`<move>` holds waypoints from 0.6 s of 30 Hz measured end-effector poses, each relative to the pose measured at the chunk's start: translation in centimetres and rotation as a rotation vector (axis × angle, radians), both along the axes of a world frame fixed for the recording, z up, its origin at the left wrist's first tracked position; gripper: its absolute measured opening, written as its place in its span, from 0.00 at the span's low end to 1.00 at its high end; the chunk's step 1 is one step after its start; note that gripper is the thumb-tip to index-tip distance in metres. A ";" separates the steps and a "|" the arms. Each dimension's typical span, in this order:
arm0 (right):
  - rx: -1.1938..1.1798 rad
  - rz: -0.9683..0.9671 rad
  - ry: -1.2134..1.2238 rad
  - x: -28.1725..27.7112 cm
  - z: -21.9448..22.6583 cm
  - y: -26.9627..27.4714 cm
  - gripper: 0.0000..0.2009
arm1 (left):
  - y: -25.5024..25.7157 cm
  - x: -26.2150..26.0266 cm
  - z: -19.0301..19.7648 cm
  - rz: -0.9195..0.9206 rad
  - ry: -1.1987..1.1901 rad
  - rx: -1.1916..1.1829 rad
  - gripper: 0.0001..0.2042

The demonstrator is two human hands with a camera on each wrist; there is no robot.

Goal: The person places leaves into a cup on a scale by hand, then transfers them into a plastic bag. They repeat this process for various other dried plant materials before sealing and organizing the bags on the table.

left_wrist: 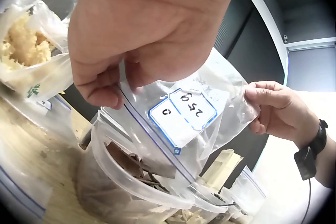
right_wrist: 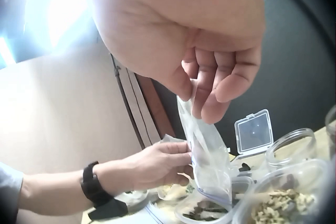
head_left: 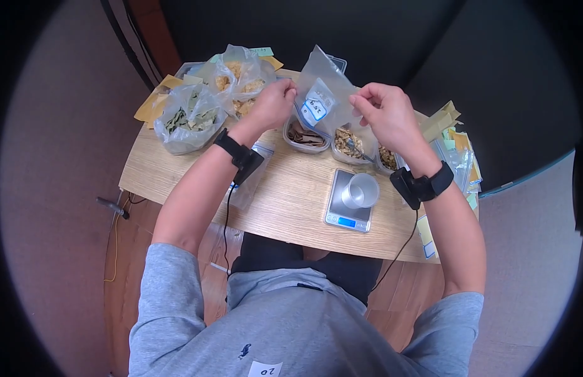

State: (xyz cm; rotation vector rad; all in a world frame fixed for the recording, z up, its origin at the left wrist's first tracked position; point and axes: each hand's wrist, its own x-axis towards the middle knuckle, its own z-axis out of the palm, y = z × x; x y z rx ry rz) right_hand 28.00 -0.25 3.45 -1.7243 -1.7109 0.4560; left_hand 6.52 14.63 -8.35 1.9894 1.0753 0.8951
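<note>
A clear zip bag [head_left: 332,85] with a blue-bordered label [left_wrist: 185,112] reading "25g" hangs tilted above the tubs. My left hand [head_left: 275,103] pinches it near the zip edge; my right hand [head_left: 385,113] pinches the opposite end between thumb and fingers. Just below is a clear tub of dark flat pieces [head_left: 306,135]. Beside it stands a tub of pale chips [head_left: 349,144] with a spoon in it. Whether anything lies inside the bag besides the label, I cannot tell.
A scale [head_left: 349,215] bears a clear cup [head_left: 361,190] near the table's front. Plastic bags of leaves [head_left: 189,119] and yellowish pieces [head_left: 238,69] stand at the back left. An empty zip bag [head_left: 246,191] lies left of centre; packets [head_left: 458,151] lie at the right.
</note>
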 end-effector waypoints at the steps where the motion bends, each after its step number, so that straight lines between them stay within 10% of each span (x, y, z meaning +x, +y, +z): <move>1: 0.014 -0.005 0.045 0.0 0.3 0.0 0.12 | 0.2 0.0 -0.1 0.002 0.011 0.015 0.11; 18: 0.039 -0.029 0.187 1.1 1.0 -0.1 0.11 | -0.8 -1.1 2.4 -0.024 -0.074 0.013 0.15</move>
